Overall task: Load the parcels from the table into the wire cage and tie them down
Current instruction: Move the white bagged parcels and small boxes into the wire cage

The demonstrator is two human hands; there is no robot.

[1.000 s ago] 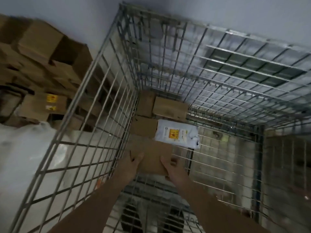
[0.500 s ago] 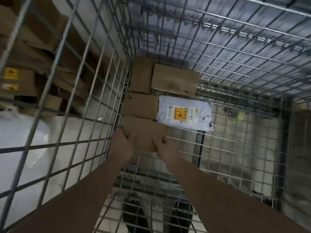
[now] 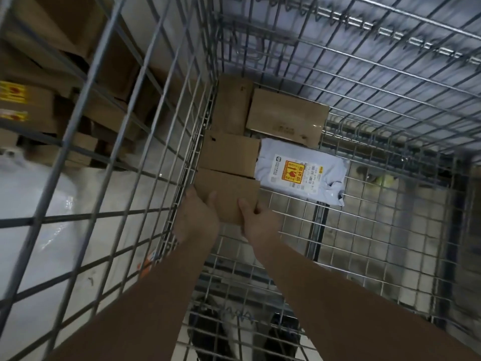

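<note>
I look down into the wire cage (image 3: 385, 230). My left hand (image 3: 197, 217) and my right hand (image 3: 257, 222) grip the near edge of a brown cardboard parcel (image 3: 229, 188) that lies on the cage floor against the left wall. Beyond it sit a second brown parcel (image 3: 229, 152) and a third one (image 3: 231, 105) along the same wall. A wider brown parcel (image 3: 286, 118) lies at the back. A white plastic mailer (image 3: 302, 173) with an orange and yellow label rests to the right of the row.
Outside the left cage wall (image 3: 130, 126) are stacked cardboard boxes (image 3: 78, 48), some with yellow labels, and a white plastic-covered heap (image 3: 39, 217). The right half of the cage floor is bare mesh. My shoes (image 3: 281, 334) show below the mesh.
The view has dropped closer into the cage. Both hands have lowered the brown parcel onto the floor, behind the row along the left wall, and still grip it.
</note>
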